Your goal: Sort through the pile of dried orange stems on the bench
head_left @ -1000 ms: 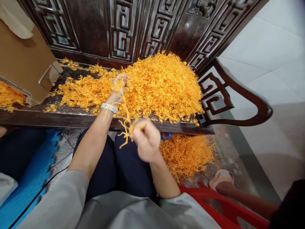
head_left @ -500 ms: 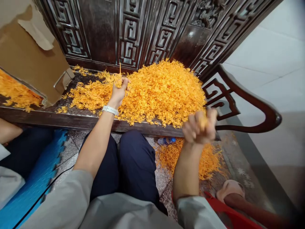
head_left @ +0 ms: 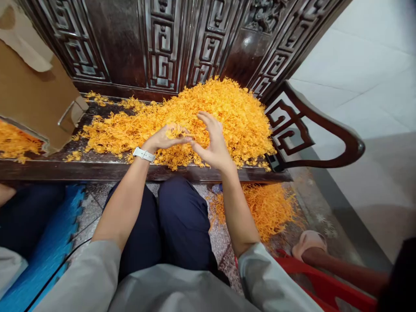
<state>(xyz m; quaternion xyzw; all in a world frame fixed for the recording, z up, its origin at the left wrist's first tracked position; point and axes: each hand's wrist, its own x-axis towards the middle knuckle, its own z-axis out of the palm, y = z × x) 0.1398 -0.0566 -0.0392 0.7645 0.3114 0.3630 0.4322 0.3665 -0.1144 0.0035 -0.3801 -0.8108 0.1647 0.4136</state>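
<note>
1 big pile of orange bits (head_left: 234, 125) sits on the dark wooden desk (head_left: 81, 171), cardboard box (head_left: 35, 86) to its L. L grip (head_left: 167, 137), w/ white wristband (head_left: 144, 154), loosely closed on a few orange strands (head_left: 176, 129) over the pile. R grip (head_left: 213, 146) released, fingers spread, thumb tip approx. at L fingertips; can't tell if touching. Loose orange heap (head_left: 273, 210) on floor (head_left: 221, 236) below.

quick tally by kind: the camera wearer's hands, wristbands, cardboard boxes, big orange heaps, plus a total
Hands: 2 (left hand, right hand)
Wristband: 1
Cardboard box: 1
Big orange heaps: 3 (bench heap, floor heap, heap at the box)
Total: 7
</note>
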